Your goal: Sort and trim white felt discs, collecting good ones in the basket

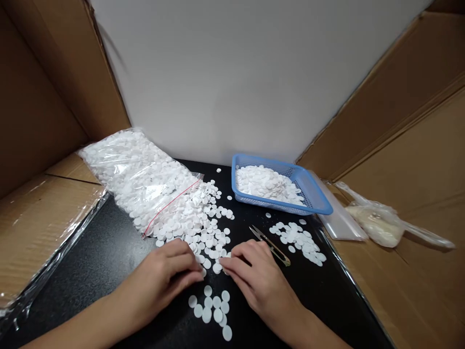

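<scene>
Touches loose white discs (217, 268) midway between the side edges of the worktop (119, 247) with curled left hand (163, 274) and right hand (261, 276); cannot tell whether pinching any. Could jumble the nearer cluster (217, 302) with a dragging wrist.

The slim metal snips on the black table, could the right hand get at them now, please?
Probably yes: the snips lie close beside the right hand, and none of the small round white discs covers them, though its fingertips are among discs.

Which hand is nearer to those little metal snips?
Right: the right hand is beside the snips, just to their left; the left hand is farther off leftward.
</scene>
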A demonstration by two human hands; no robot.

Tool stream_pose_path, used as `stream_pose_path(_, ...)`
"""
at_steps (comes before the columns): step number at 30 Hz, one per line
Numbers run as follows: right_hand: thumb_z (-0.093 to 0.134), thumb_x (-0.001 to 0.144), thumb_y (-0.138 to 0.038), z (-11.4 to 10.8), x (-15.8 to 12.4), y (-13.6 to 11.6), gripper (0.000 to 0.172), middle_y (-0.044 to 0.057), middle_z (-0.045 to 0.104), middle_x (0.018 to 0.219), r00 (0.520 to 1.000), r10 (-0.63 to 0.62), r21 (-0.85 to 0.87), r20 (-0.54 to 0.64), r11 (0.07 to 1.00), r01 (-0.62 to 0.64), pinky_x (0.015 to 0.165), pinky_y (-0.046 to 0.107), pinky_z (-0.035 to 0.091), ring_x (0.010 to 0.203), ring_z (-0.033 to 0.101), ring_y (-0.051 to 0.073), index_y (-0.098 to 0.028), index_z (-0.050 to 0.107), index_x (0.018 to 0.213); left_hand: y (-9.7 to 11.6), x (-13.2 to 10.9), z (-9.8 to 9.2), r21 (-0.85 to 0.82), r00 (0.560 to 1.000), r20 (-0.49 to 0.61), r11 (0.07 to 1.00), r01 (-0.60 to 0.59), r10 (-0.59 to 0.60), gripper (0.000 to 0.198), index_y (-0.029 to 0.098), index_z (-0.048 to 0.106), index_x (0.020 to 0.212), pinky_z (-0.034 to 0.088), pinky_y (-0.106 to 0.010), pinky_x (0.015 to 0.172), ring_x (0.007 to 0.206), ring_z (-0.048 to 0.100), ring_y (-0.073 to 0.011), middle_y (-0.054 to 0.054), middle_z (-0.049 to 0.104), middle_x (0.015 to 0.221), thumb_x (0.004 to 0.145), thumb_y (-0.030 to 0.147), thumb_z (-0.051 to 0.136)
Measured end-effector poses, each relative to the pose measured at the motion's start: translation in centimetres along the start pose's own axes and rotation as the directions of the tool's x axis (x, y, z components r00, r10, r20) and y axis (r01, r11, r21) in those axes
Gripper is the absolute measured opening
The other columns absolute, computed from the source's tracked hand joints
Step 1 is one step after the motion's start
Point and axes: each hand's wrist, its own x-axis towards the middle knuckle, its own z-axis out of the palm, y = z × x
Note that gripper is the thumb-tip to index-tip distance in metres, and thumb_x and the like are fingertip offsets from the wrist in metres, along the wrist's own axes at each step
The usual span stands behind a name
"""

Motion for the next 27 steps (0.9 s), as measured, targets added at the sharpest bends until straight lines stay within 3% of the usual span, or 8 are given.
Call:
stream_pose_path(5, 0.053, 0.098, -0.009, 1.0, 0.1, -0.3, 0.018, 0.003, 0.063, 0.083, 0.997, -0.062, -0.069, 0.046, 0.995, 0.066, 0.074, 0.034, 0.037, 0.078, 0.056, 0.018, -0.019, 0.068, 0.095, -0.7, 0.1, 0.5, 0.041, 0.993, -0.043, 0.992, 0.116, -0.115, 0.017, 0.023, 0.066, 0.091, 0.045, -0.024, 0.071, 0.083, 0.060, -0.0152, 0.001, 0.061, 0.088, 0.094, 0.008, 0.060)
stream_pose_path(11, 0.054, 0.102, -0.021, 0.4, -0.3, -0.5, 0.021, 0.000, 0.062, 0.079, 0.996, -0.049, 0.109, 0.073, 0.993, 0.041, 0.074, 0.032, 0.034, 0.074, 0.053, 0.015, -0.019, 0.063, 0.083, -1.1, 0.0, 1.8, 0.181, 0.994, -0.034, 0.978, 0.106, -0.101, 0.018, 0.022, 0.062, 0.088, 0.040, -0.029, 0.072, 0.084, 0.055, -0.0182, 0.001, 0.058, 0.087, 0.088, 0.004, 0.066)
stream_pose_path(16, 0.062, 0.098, -0.022, -0.2, -1.1, -0.2, 0.022, -0.003, 0.060, 0.074, 0.989, -0.005, 0.175, 0.147, 0.984, -0.021, 0.072, 0.031, 0.032, 0.070, 0.050, 0.013, -0.019, 0.059, 0.076, -1.1, 0.0, 2.3, 0.307, 0.999, -0.041, 0.952, 0.003, 0.010, 0.016, 0.021, 0.058, 0.086, 0.036, -0.031, 0.071, 0.081, 0.050, -0.0194, 0.001, 0.058, 0.086, 0.088, 0.011, 0.070)
stream_pose_path(21, 0.070, 0.092, -0.019, -1.6, -0.9, 0.9, 0.015, -0.004, 0.064, 0.075, 0.968, 0.049, 0.164, 0.246, 0.982, -0.092, 0.072, 0.030, 0.036, 0.072, 0.055, 0.014, -0.021, 0.064, 0.078, -0.8, 0.5, 1.9, 0.433, 0.982, 0.005, 0.885, -0.171, 0.188, 0.022, 0.019, 0.056, 0.085, 0.033, -0.034, 0.069, 0.075, 0.046, -0.0193, -0.001, 0.057, 0.082, 0.104, 0.017, 0.046)
stream_pose_path(24, 0.067, 0.093, -0.014, -2.7, -0.5, 1.4, 0.013, -0.004, 0.068, 0.079, 0.928, 0.054, 0.204, 0.370, 0.969, -0.138, 0.073, 0.030, 0.041, 0.075, 0.059, 0.014, -0.022, 0.068, 0.083, -0.6, 0.6, 1.5, 0.468, 0.964, 0.074, 0.845, -0.259, 0.255, 0.028, 0.018, 0.058, 0.089, 0.031, -0.035, 0.070, 0.075, 0.045, -0.0206, -0.003, 0.058, 0.083, 0.105, 0.013, 0.036)
stream_pose_path(27, 0.059, 0.096, -0.011, -3.2, -0.3, 1.4, 0.017, -0.002, 0.069, 0.081, 0.924, 0.132, 0.221, 0.358, 0.950, -0.221, 0.073, 0.030, 0.044, 0.075, 0.061, 0.015, -0.023, 0.069, 0.087, -0.6, 0.6, 1.4, 0.479, 0.959, 0.068, 0.835, -0.272, 0.274, 0.027, 0.018, 0.059, 0.089, 0.030, -0.036, 0.070, 0.076, 0.045, -0.0212, -0.004, 0.058, 0.082, 0.104, 0.011, 0.036)
